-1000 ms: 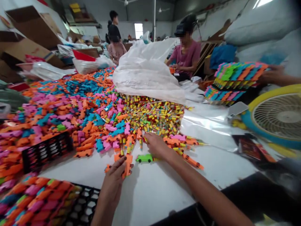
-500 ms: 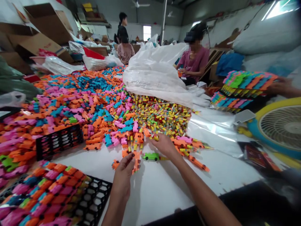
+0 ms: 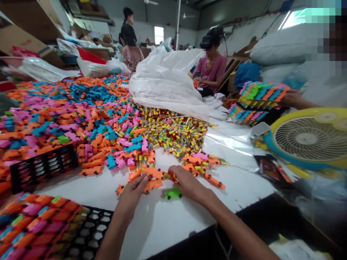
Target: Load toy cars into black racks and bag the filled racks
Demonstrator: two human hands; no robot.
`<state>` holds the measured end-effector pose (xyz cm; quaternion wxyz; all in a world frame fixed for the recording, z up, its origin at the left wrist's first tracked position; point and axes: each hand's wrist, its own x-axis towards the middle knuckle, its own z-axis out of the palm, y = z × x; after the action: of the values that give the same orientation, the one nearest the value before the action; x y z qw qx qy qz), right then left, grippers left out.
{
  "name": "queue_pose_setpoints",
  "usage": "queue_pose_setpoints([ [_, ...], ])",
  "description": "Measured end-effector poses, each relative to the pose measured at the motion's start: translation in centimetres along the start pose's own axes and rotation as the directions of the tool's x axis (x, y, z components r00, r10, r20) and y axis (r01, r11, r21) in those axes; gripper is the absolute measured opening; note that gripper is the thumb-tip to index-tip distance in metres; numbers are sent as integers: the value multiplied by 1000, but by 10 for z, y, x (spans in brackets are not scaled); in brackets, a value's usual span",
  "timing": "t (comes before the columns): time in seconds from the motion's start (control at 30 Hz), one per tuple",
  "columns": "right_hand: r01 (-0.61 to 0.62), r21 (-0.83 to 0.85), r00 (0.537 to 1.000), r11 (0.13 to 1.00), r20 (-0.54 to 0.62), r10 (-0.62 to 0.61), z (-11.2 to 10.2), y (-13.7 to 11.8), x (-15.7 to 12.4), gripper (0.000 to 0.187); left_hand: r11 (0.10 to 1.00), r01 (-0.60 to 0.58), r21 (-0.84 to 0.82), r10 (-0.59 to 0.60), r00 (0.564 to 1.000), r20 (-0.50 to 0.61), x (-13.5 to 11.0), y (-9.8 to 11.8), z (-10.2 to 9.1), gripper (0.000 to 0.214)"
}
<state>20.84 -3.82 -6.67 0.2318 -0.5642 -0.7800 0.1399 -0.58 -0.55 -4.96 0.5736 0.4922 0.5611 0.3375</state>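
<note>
My left hand (image 3: 133,193) pinches an orange toy car (image 3: 153,172) between thumb and fingertips. A second orange toy car (image 3: 153,185) lies just below that one, against the same fingers. My right hand (image 3: 187,182) is closed round small yellow-and-red tubes (image 3: 171,176), whose tips point at the held car's end; whether they touch I cannot tell. Under the right hand a green toy car (image 3: 173,194) rests on the white table (image 3: 162,224). To the right of that hand lie several orange toy cars (image 3: 214,181), some with yellow tubes on their ends.
Loose coloured toy cars (image 3: 89,122) heap at the left, beside a pile of yellow tubes (image 3: 173,133). A black crate (image 3: 45,168) and a filled black tray (image 3: 92,227) stand left. A fan (image 3: 306,139) stands right. Co-workers sit beyond a white plastic sack (image 3: 168,79).
The view has swung to the right. My right hand has drawn back from the tube pile, nearer to me. The orange car in my left hand now lies more level, its end towards the right hand.
</note>
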Motion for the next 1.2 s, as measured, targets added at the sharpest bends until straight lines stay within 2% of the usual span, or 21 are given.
queue_pose_setpoints([
  [0.07, -90, 46, 986, 995, -135, 96, -12, 15, -14, 21, 991, -76, 108, 84, 994, -65, -3, 0, -6, 47],
  [0.1, -151, 64, 963, 986, -216, 162, -21, 26, -21, 20, 973, -124, 195, 148, 983, -111, -4, -1, -11, 46],
  [0.13, -216, 71, 928, 974, -295, 228, -29, 39, -27, 21, 938, -171, 301, 225, 962, -154, -5, -3, -17, 44],
  [0.2, -316, 26, 857, 948, -422, 297, -45, 63, -37, 24, 807, -235, 542, 392, 899, -194, -1, -10, -27, 40],
  [0.27, -321, -62, 815, 945, -526, 242, -53, 76, -44, 25, 641, -235, 730, 487, 860, -151, 7, -19, -33, 40],
  [0.33, -254, -133, 790, 958, -600, 126, -49, 72, -51, 26, 510, -209, 834, 510, 854, -98, 15, -27, -33, 41],
  [0.37, -208, -160, 798, 965, -598, 72, -42, 64, -56, 27, 464, -196, 864, 513, 854, -82, 18, -30, -31, 41],
  [0.4, -158, -186, 832, 970, -554, 29, -33, 53, -61, 28, 427, -185, 885, 518, 853, -71, 19, -32, -28, 40],
  [0.5, -35, -252, 969, 967, -244, -28, -3, 19, -79, 33, 353, -155, 923, 544, 836, -68, 18, -33, -22, 34],
  [0.57, -44, -274, 996, 961, -91, 20, 11, 7, -87, 32, 377, -154, 913, 537, 840, -80, 16, -31, -22, 31],
  [0.63, -103, -275, 995, 956, -45, 94, 14, 4, -88, 24, 463, -163, 871, 508, 854, -111, 15, -28, -23, 27],
  [0.77, -180, -191, 980, 965, 50, 193, -1, 8, -77, 5, 654, -123, 747, 403, 892, -206, 10, -16, -24, 28],
  [0.87, -271, -88, 961, 959, 40, 275, -14, -2, -78, 18, 849, -88, 521, 269, 920, -284, -2, -9, -27, 34],
  [0.93, -328, -52, 943, 943, 37, 330, -16, -16, -86, 29, 924, -98, 370, 214, 933, -287, -13, -9, -29, 41],
  [1.0, -360, -40, 928, 932, 86, 362, -9, -35, -94, 41, 935, -91, 341, 193, 942, -276, -26, -16, -26, 43],
  [1.07, -405, -28, 904, 914, 138, 405, 3, -51, -96, 44, 919, -45, 391, 152, 957, -247, -42, -26, -16, 42],
  [1.13, -467, -4, 874, 884, 151, 462, 16, -63, -91, 36, 913, 0, 408, 73, 984, -163, -59, -38, 0, 40],
  [1.2, -511, 37, 854, 858, 129, 503, 25, -68, -83, 22, 924, 8, 383, 5, 999, -33, -74, -46, 19, 40],
])
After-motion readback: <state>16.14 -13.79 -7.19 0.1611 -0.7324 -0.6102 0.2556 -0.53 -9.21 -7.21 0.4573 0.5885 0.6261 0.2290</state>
